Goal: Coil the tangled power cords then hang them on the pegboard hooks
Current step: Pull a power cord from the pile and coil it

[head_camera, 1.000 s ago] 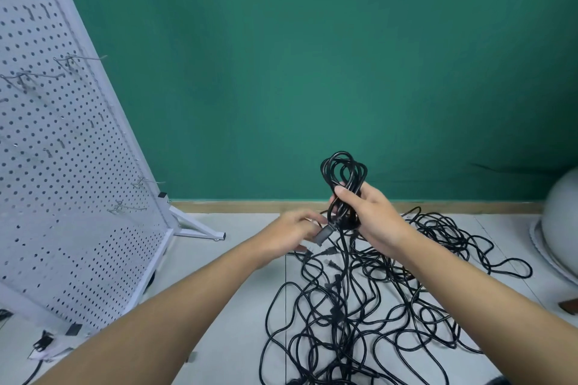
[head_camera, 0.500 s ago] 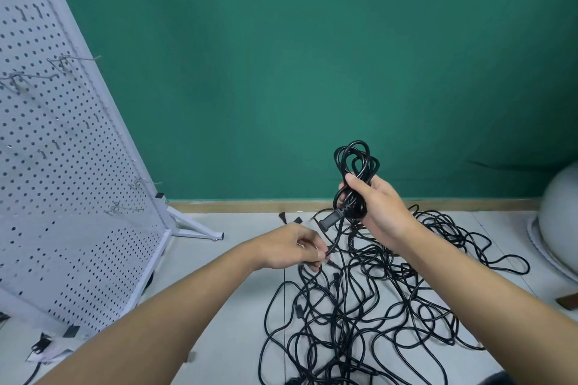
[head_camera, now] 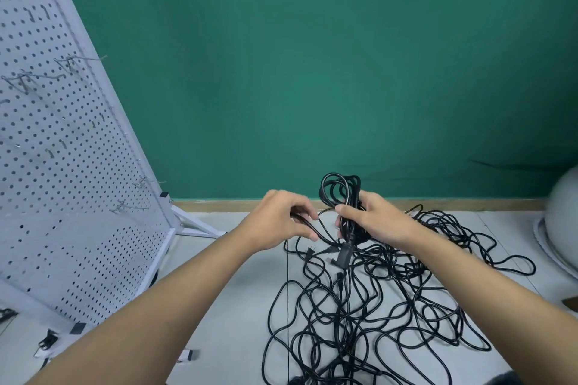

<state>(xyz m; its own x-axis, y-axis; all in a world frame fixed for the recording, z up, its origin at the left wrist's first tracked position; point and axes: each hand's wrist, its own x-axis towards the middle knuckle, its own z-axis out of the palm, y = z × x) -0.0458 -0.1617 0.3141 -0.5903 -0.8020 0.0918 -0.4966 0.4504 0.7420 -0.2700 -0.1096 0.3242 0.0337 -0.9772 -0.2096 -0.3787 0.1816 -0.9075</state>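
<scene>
My right hand (head_camera: 372, 219) grips a small coil of black power cord (head_camera: 339, 189), its loops standing up above my fingers and a black plug (head_camera: 344, 255) hanging below. My left hand (head_camera: 281, 222), just to the left, pinches a strand of the same cord (head_camera: 325, 236) that runs across to the coil. Below both hands a large tangle of black cords (head_camera: 375, 306) spreads over the pale floor. The white pegboard (head_camera: 62, 181) leans at the left, with several bare wire hooks (head_camera: 78, 59) on it.
A green wall (head_camera: 312, 72) stands behind the cords, with a wooden skirting strip at its foot. The pegboard's white metal foot (head_camera: 194, 228) reaches toward the tangle. A pale rounded object (head_camera: 563, 212) sits at the right edge. Small clips (head_camera: 47, 344) lie by the pegboard base.
My left hand rose from the floor tangle with a strand and came close to the coil. My right hand lowered the coil a little, and the plug now hangs below it.
</scene>
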